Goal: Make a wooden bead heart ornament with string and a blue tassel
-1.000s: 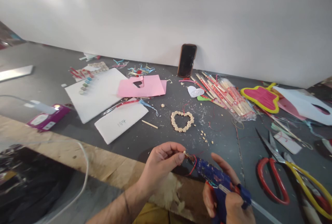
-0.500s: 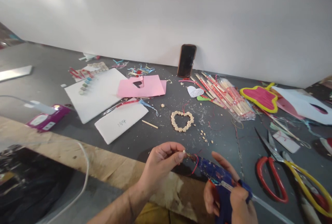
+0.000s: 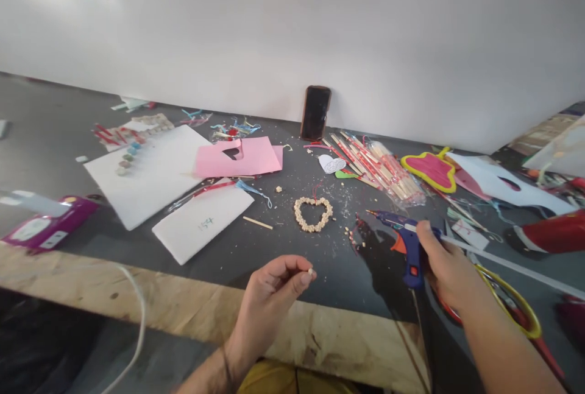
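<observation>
A small cream-coloured, roughly cube-like piece (image 3: 311,271) is being pinched between the thumb and fingers of the left hand (image 3: 274,293), near the front edge of the dark grey tabletop (image 3: 256,248). Beyond it, a heart-shaped ring of clustered beige bits (image 3: 313,227) is lying on the surface, with tiny loose pieces (image 3: 351,237) sitting to its right. Further right, a blue glue gun (image 3: 411,248) with an orange trigger is pointing its nozzle leftward; the right hand (image 3: 450,263) is gripping its rear end, and a long translucent glue stick (image 3: 512,265) is projecting behind.
</observation>
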`<state>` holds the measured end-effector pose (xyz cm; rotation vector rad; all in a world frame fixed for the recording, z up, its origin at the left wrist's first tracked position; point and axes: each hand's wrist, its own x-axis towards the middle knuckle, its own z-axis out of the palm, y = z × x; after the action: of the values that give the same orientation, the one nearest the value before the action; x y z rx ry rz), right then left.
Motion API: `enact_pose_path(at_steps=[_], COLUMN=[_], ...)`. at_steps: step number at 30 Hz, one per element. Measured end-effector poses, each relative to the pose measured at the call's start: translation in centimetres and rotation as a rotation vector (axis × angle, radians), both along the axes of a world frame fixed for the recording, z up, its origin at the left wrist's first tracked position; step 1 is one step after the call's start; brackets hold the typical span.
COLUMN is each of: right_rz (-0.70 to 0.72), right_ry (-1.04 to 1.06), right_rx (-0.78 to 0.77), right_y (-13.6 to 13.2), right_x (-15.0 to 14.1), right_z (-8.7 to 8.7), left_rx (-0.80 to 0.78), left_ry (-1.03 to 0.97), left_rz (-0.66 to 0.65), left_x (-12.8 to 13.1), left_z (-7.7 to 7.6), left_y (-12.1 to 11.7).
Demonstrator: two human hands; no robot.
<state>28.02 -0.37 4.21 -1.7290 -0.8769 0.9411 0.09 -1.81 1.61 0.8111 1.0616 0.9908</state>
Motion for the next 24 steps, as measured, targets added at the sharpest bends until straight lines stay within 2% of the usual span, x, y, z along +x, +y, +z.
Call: enact_pose_path(at_steps=[3, 5, 9, 11, 14, 16, 17, 19, 21, 24], right_rz=[0.038, 0.029, -0.024, 0.014, 0.118, 0.214, 0.277, 0.432, 0.535, 0.610], right_ry=[0.174, 0.239, 0.221, 0.025, -0.580, -0.938, -1.043, -1.094, -1.173, -1.200], right_rx=[-0.069, -0.043, -0.058, -0.156, -0.265, -0.166, -0.082, 0.053, 0.060, 0.048], right_y=[0.7, 0.4, -1.2, -1.9, -2.5, -2.2, -1.7, -0.4, 1.6, 4.7], right_x=[-0.8, -0.6, 1.0, 1.6, 1.2, 0.0, -0.8, -2.7, -4.5, -6.2], right_z=[0.4, 0.1, -0.4, -0.1, 0.6, 0.9, 0.9, 0.8, 0.4, -0.3], left_rx=[0.008, 0.009, 0.008, -0.001, -0.008, 0.003, 0.011, 0.030, 0.058, 0.108], left_ry=[0.020, 0.031, 0.039, 0.034, 0.042, 0.061, 0.071, 0.087, 0.106, 0.142], left_rz=[-0.005, -0.014, -0.051, -0.061, -0.060, -0.056, -0.058, -0.066, -0.075, -0.077], left_x=[-0.2, -0.3, -0.3, -0.3, -0.2, -0.1, 0.0, 0.1, 0.1, -0.2], left_z=[-0.1, -0.2, -0.6, -0.7, -0.8, -0.9, -0.9, -0.8, -0.6, -0.5], left_y=[-0.2, -0.2, -0.3, -0.3, -0.3, -0.2, -0.3, -0.4, -0.6, -0.8])
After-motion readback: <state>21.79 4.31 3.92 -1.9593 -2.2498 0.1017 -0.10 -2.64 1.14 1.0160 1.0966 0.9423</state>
